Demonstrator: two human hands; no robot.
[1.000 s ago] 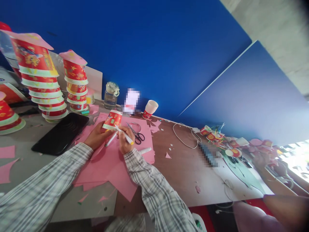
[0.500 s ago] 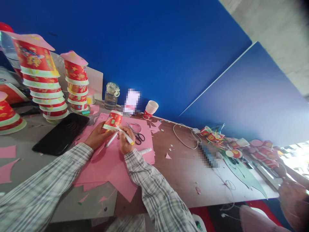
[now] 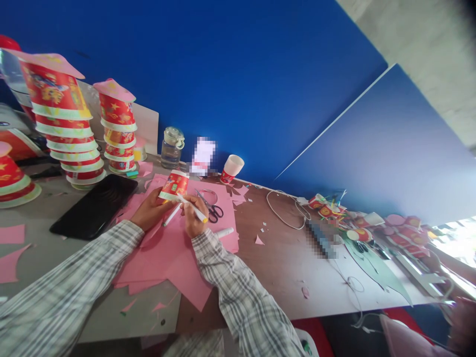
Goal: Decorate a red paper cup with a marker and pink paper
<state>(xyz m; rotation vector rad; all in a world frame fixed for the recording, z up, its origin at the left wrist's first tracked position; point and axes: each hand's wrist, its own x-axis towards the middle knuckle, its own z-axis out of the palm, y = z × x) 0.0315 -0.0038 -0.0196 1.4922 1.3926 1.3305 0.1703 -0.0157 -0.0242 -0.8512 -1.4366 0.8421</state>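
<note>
Closed around a red paper cup [image 3: 174, 184] is my left hand [image 3: 150, 212]; the cup is upside down, its pale rim facing me. My right hand [image 3: 193, 220] grips a white marker [image 3: 194, 208] with a yellow end, its tip at the cup's rim. A second white pen-like stick, perhaps a marker cap [image 3: 171, 214], shows between the hands. Under them lie pink paper sheets [image 3: 156, 263]. Black-handled scissors [image 3: 214, 213] rest just right of my right hand, near another white marker [image 3: 224, 232].
Two stacks of red cups with pink paper tops, one tall [image 3: 67, 124] and one shorter [image 3: 118, 124], stand at left behind a black tablet [image 3: 94, 206]. A glass jar [image 3: 171, 148] and a white-and-red cup [image 3: 232, 168] stand by the blue partition. Cables and a person are at right.
My hands, the cup and the marker stay almost in place. At the far right, the other person's arm has drawn back toward the picture's edge.
</note>
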